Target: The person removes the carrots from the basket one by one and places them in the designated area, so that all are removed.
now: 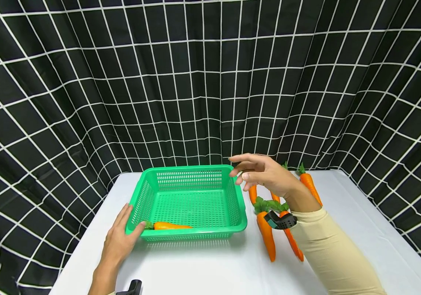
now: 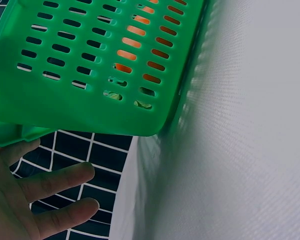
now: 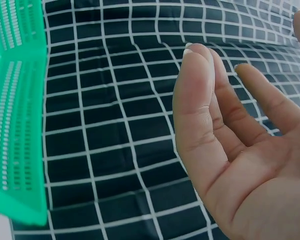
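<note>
A green plastic basket (image 1: 191, 234) with slotted walls stands on the white table, a single carrot (image 1: 169, 225) lying inside along its front wall. My left hand (image 1: 119, 237) rests at its front left corner, thumb at the rim and the other fingers spread along the outside. In the left wrist view those fingers (image 2: 55, 182) are fairly straight below the basket's rim. Raised near the basket's right side, my right hand (image 1: 260, 172) is empty, its fingers loosely bent. The right wrist view shows nothing between those fingers (image 3: 192, 100) and the thumb.
Several carrots with leafy tops lie right of the basket, among them a front carrot (image 1: 267, 237) and a far right carrot (image 1: 309, 185). My right forearm (image 1: 328, 250) crosses above part of them. A black cloth (image 1: 203, 82) with white grid lines surrounds the table (image 1: 195, 270).
</note>
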A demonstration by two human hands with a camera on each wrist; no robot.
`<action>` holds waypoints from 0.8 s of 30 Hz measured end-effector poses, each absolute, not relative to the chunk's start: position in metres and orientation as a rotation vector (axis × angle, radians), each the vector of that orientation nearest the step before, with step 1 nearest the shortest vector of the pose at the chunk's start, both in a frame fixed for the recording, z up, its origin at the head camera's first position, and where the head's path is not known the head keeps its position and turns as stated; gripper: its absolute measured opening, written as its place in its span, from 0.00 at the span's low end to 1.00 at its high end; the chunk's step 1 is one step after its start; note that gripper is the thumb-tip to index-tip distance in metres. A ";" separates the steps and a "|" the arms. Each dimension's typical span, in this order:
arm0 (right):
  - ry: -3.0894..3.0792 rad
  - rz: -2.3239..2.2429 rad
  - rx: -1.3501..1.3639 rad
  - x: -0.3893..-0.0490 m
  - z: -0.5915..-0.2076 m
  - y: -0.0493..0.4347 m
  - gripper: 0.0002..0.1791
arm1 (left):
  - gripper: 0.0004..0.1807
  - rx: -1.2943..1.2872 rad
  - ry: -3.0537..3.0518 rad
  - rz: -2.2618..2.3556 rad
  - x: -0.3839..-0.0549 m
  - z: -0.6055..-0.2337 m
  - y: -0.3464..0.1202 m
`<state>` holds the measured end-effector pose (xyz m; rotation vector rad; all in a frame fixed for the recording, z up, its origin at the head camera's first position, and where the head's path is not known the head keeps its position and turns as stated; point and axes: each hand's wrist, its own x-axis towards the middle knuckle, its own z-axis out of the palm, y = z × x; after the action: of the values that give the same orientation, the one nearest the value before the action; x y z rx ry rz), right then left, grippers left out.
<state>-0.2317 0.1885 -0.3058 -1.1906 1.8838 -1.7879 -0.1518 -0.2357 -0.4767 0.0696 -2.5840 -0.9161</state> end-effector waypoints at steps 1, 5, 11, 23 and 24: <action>1.875 -1.778 -1.193 -0.234 -0.306 0.184 0.26 | 0.41 0.068 -2.584 -0.917 -0.152 -0.476 -0.236; 1.887 -1.728 -1.155 -0.242 -0.307 0.167 0.29 | 0.41 0.066 -2.578 -0.919 -0.152 -0.477 -0.236; 1.865 -1.638 -1.102 -0.254 -0.313 0.143 0.29 | 0.41 0.072 -2.581 -0.921 -0.152 -0.478 -0.236; 1.846 -1.442 -0.998 -0.280 -0.340 0.090 0.27 | 0.41 0.064 -2.576 -0.921 -0.151 -0.477 -0.236; 1.849 -1.429 -0.983 -0.282 -0.342 0.086 0.27 | 0.41 0.064 -2.576 -0.922 -0.151 -0.477 -0.236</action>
<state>-0.2820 0.0858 -0.3425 -0.9830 1.8491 -1.4290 -0.1507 -0.2361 -0.4770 0.0638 -2.5765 -0.9222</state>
